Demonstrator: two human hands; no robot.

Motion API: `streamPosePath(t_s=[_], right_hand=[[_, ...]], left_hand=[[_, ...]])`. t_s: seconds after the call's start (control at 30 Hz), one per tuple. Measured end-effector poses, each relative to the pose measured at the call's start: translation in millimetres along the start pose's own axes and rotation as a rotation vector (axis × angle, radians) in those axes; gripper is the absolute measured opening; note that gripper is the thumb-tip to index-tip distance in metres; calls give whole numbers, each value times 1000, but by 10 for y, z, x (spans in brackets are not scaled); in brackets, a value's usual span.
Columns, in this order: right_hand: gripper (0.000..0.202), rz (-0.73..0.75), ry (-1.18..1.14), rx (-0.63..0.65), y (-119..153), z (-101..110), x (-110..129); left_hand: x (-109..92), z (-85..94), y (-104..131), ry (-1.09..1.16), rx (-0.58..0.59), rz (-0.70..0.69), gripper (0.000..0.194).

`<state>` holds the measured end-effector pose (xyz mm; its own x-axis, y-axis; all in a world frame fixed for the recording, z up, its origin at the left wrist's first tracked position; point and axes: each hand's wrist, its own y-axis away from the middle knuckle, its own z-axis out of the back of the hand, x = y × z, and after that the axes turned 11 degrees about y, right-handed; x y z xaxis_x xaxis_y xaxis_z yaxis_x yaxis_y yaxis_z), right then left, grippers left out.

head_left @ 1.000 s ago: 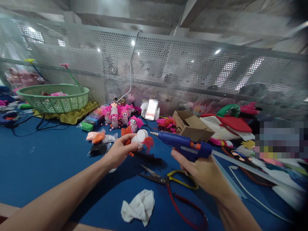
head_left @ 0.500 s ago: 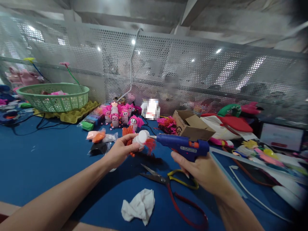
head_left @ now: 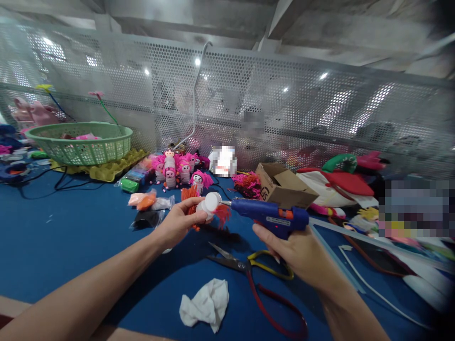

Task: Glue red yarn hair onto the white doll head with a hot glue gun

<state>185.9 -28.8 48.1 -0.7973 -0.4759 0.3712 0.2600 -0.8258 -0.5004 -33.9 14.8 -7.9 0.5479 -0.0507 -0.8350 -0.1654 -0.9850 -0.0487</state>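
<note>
Right now the biggest risk, as I judge it, is the hot tip: the nozzle of the glue gun point(head_left: 270, 216) sits just at the white cap of the little doll point(head_left: 210, 204), and my left hand point(head_left: 177, 223) has fingertips only a short way behind that cap. If I squeeze too much out, or the doll turns in my fingers, glue could run onto my skin or into the orange yarn point(head_left: 223, 214) that hangs beside the cap. A string of glue could also trail down toward the scissors point(head_left: 249, 266) or the blue table point(head_left: 71, 237) below. My arms are raised with nothing under them, so a small wobble would put the dot of glue off its mark.

My left grip is closed around the doll's body, thumb on one side and fingers curled on the other, holding it up above the table with the cap turned toward the gun. My right hand point(head_left: 302, 253) is wrapped fully around the gun's handle; I cannot tell whether my finger is pressing the trigger.

A crumpled white cloth point(head_left: 206, 304) lies near my forearms, well apart from the nozzle. Finished pink-haired dolls point(head_left: 177, 173) stand farther back, beside a cardboard box point(head_left: 284, 187).
</note>
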Motion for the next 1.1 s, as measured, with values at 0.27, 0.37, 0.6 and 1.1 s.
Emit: streamPosePath(t_s=[0.27, 0.37, 0.6, 1.1], right_hand=[[27, -31, -3, -30, 2, -7, -3], [27, -25, -1, -49, 16, -23, -30], [29, -20, 23, -66, 25, -39, -62], [34, -58, 23, -50, 13, -17, -105]], left_hand=[[20, 22, -14, -8, 17, -14, 43], [21, 25, -17, -6, 20, -22, 44], [25, 26, -14, -4, 29, -26, 41], [10, 3, -10, 32, 12, -14, 42]])
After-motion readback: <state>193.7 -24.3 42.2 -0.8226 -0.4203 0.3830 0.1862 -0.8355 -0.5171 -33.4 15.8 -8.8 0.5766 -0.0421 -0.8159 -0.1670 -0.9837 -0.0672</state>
